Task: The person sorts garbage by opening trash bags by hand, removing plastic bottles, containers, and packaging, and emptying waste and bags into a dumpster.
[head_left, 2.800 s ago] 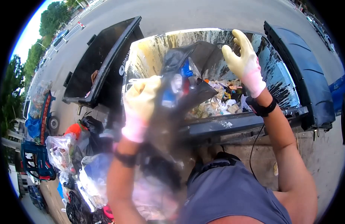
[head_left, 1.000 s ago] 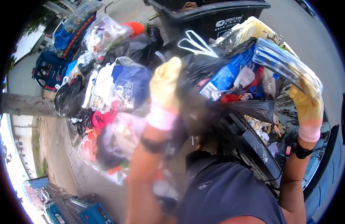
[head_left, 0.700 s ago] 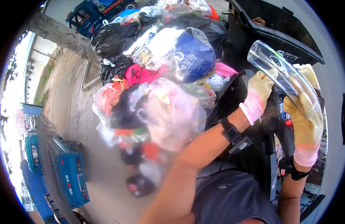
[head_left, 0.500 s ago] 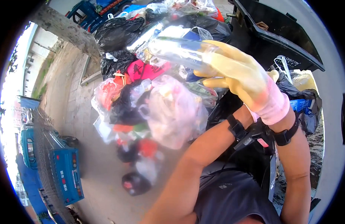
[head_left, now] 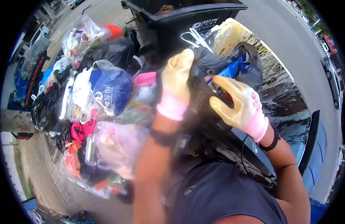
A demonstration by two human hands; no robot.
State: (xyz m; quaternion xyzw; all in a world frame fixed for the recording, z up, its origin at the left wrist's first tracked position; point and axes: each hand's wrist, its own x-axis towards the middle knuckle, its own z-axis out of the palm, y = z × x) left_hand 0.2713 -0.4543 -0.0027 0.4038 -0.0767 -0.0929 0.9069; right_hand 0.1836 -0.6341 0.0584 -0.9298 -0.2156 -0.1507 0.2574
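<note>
My left hand [head_left: 177,72], in a cream-coated glove with a pink cuff, is closed at the edge of a black plastic bag [head_left: 206,64], apparently gripping its plastic. My right hand [head_left: 237,106], gloved the same way, reaches over the bag's opening with thumb and fingers apart. Just beyond its fingers, a blue printed package [head_left: 233,70] shows among the black plastic. Dark plastic between the hands is blurred, and its contents are partly hidden. On the heap to the left, a clear plastic bottle [head_left: 90,151] rests against a pinkish translucent bag [head_left: 118,145].
A black wheeled bin [head_left: 187,18] stands at the far side. Several filled bags, including a clear bag with a blue one inside [head_left: 112,87], form the heap on the left. A stained pale panel [head_left: 280,86] borders the right side; a parked car [head_left: 332,80] is beyond.
The clear bottle has left the gloved hand, and one now lies on the heap. My hands have separated over the black bag. The view has turned to the right.
</note>
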